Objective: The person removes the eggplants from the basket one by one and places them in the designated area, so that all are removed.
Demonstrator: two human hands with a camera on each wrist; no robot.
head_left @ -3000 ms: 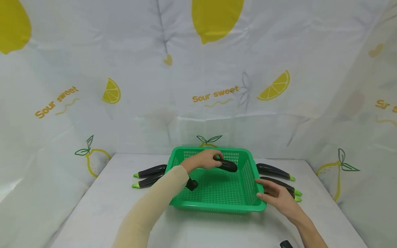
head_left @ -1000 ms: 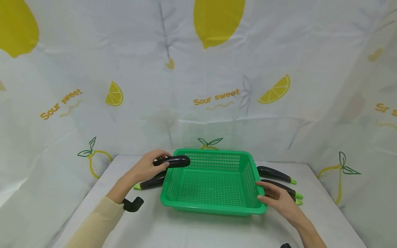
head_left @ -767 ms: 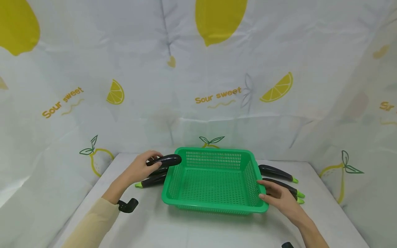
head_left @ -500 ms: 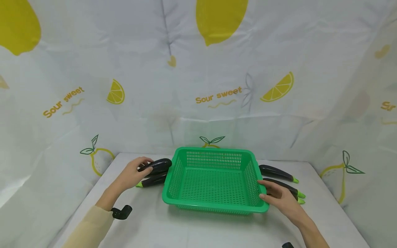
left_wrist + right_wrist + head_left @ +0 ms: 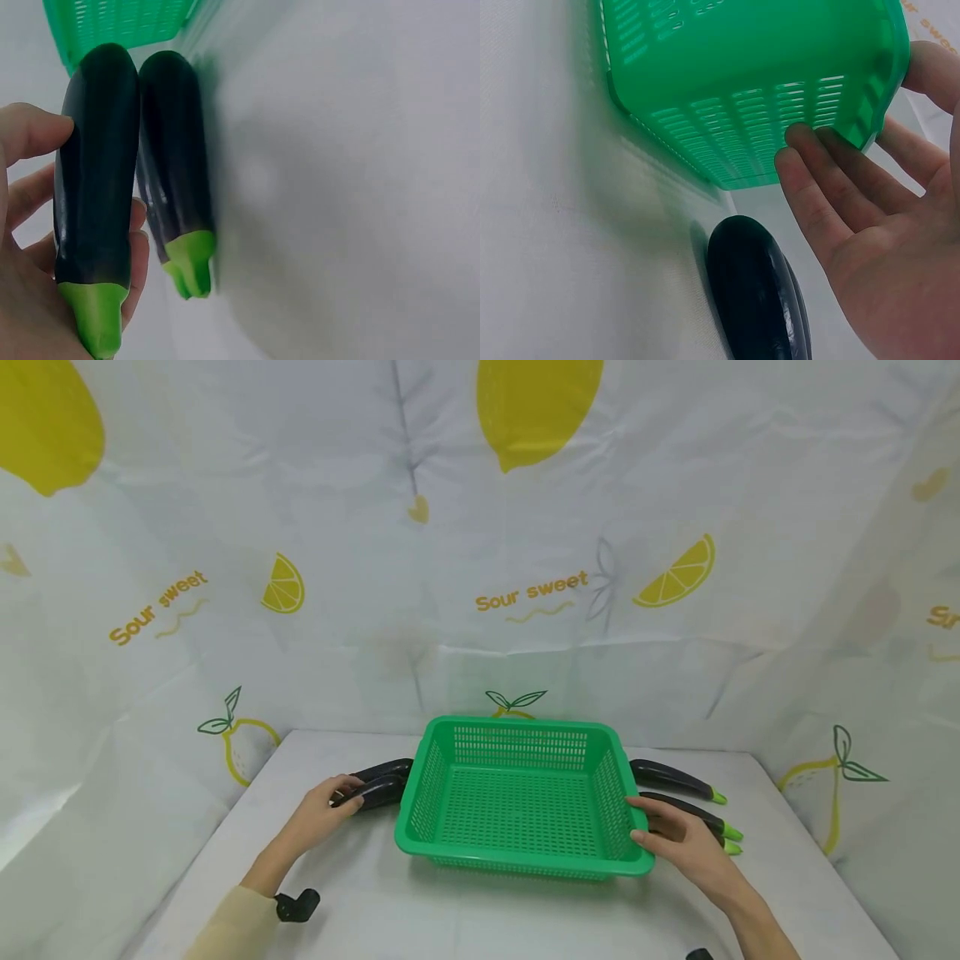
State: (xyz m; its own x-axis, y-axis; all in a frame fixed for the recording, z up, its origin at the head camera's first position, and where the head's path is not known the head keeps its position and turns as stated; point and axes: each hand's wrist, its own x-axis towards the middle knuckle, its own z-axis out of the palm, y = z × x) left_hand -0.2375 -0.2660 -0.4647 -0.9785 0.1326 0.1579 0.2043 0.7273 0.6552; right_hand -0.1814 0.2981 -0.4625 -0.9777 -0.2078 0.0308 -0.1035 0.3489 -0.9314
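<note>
My left hand (image 5: 318,814) holds a dark purple eggplant (image 5: 381,793) low over the table, left of the basket. In the left wrist view, thumb and fingers grip this eggplant (image 5: 97,165) along its sides, its green stem end near the palm. Other eggplants (image 5: 174,150) lie right beside it; in the head view one (image 5: 390,768) shows behind it. At the right, my right hand (image 5: 686,843) grips the rim of the green plastic basket (image 5: 525,862). In the right wrist view, its thumb lies over the rim and its fingers (image 5: 832,184) touch the basket's outer wall.
Several eggplants (image 5: 671,778) with green stems lie right of the basket, partly behind the right hand. A lemon-print sheet (image 5: 337,552) hangs behind the white table (image 5: 465,918). A black wrist device (image 5: 297,906) sits by the left sleeve.
My left hand has carried the eggplant from above the basket out to the left and lowered it beside the other eggplants. The right hand stays on the rim.
</note>
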